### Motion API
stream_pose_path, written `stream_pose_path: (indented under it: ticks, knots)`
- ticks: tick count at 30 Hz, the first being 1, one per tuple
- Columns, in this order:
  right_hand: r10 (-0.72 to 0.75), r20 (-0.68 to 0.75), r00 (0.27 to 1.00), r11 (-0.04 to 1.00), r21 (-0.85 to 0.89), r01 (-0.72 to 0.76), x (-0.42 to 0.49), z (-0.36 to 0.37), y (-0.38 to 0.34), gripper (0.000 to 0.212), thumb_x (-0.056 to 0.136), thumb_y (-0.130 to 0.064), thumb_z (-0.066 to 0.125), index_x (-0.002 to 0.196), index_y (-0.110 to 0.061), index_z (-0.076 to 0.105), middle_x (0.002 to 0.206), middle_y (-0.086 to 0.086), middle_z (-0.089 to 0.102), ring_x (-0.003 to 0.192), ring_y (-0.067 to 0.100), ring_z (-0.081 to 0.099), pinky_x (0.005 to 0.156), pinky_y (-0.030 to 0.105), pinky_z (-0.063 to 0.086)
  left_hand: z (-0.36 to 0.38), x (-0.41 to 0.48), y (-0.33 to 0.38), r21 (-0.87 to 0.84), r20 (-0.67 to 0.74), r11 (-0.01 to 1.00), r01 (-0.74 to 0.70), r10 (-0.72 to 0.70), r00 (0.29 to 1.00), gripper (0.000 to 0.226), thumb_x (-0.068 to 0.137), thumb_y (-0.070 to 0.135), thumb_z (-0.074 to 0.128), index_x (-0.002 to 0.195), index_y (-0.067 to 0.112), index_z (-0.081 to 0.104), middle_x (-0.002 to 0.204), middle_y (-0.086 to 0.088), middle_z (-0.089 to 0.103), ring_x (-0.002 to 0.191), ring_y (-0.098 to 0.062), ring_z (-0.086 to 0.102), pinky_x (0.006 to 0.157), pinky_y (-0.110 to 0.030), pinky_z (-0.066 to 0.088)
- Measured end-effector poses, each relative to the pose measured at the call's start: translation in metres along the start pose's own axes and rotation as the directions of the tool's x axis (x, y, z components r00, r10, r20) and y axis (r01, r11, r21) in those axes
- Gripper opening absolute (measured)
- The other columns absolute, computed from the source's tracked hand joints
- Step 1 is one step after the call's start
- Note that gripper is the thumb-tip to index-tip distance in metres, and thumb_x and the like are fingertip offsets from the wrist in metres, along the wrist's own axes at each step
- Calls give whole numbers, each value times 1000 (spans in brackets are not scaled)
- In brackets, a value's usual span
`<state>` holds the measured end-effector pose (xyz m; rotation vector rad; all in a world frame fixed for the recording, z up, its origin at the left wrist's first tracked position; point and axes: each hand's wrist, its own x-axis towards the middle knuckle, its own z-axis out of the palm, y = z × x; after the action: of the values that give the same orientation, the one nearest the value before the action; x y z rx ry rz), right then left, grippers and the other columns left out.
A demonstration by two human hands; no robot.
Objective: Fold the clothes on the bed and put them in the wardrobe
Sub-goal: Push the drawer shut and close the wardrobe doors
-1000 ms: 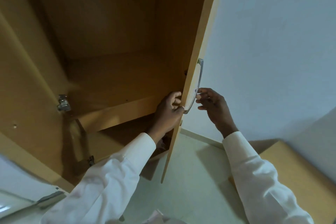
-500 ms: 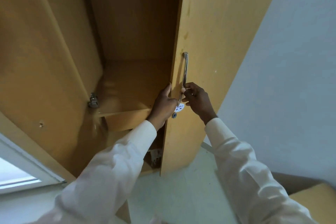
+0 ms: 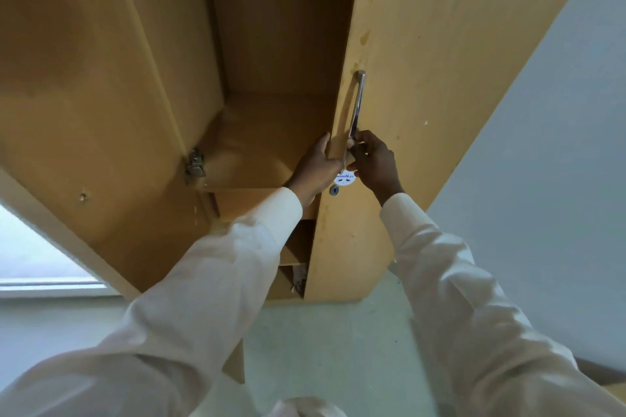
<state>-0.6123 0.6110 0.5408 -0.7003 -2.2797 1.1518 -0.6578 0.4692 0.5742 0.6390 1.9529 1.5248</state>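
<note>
The tan wooden wardrobe (image 3: 271, 44) fills the upper view, its inside dark and its shelves showing. Its right door (image 3: 440, 61) stands partly swung in, with a metal handle (image 3: 357, 105) near its free edge. My left hand (image 3: 316, 166) grips that door edge from the inside, thumb on the front. My right hand (image 3: 374, 162) curls round the lower end of the handle. A small white sticker (image 3: 343, 178) and a keyhole (image 3: 333, 191) sit just under the hands. No clothes on the bed are in view.
The left door (image 3: 84, 95) hangs open on a metal hinge (image 3: 195, 162). A window sill (image 3: 47, 281) shows at lower left, pale floor (image 3: 321, 349) below and a blue-grey wall (image 3: 542, 179) at right. Something small lies on a low shelf (image 3: 299, 278).
The right door has swung from edge-on toward the wardrobe, its front face now showing. Both hands stayed on it, the right moving from beside the handle to gripping it.
</note>
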Motion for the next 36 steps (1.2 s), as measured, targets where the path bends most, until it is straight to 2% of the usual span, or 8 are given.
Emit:
stream_pose_path:
  ticks: [4,8,14,20,25,28,31,36]
  knots:
    - [137,52,989,959,243,-146,-33,-2,-7,22,96,-29,62,115,-20,57,98,2,71,69,12,71,62,32,57,-12,-46,-15,-44,-46,998,-45,43,998,50,94,18,59,141,21,45,138,-4,49,127,-21,49,103,-42,46]
    - [120,69,990,919,368,-137,-105,18,-23,30,94,-16,63,121,-20,51,104,8,70,81,18,70,67,33,57,-51,-120,-51,-89,96,993,-78,87,992,23,92,21,61,114,23,67,113,-6,68,107,-20,65,87,-35,55]
    - [57,183,981,847,511,-145,-215,67,-85,15,94,-2,58,107,-6,63,85,4,69,76,16,63,68,27,52,-128,-244,-80,-69,81,973,-221,226,971,14,96,10,58,107,10,66,89,-7,70,82,-17,68,75,-34,56]
    - [-27,199,980,831,549,-89,-277,117,-135,10,94,-9,63,103,-10,68,91,14,71,79,19,66,74,33,54,-182,-319,-81,53,64,904,-424,420,905,12,90,19,63,94,10,70,77,-2,71,72,-23,69,69,-46,57]
    - [-79,177,981,849,528,-27,-303,131,-165,10,92,-13,66,101,-9,69,87,14,71,80,21,66,76,33,55,-213,-318,-86,247,-348,825,-509,566,748,14,98,16,55,111,13,59,105,2,65,94,-10,65,77,-23,53]
    - [-115,138,984,918,394,52,-307,137,-175,11,89,-19,71,98,-13,71,84,0,74,80,15,69,75,32,57,-226,-292,-88,260,-254,882,-394,456,853,34,102,29,47,136,25,48,133,9,54,117,2,54,93,-21,52]
    - [-154,29,988,948,287,140,-309,139,-180,17,88,-21,73,103,-14,72,91,-7,75,86,7,70,78,27,58,-226,-276,-88,164,-210,902,-398,426,880,35,102,26,47,137,24,51,123,6,62,114,-14,62,85,-33,59]
    - [-181,-120,976,953,224,204,-309,134,-173,22,89,-17,71,111,-13,71,100,-11,73,95,1,68,84,16,54,-213,-257,-84,215,-232,881,-421,465,854,30,98,24,57,127,23,60,114,10,68,104,-6,65,87,-35,58]
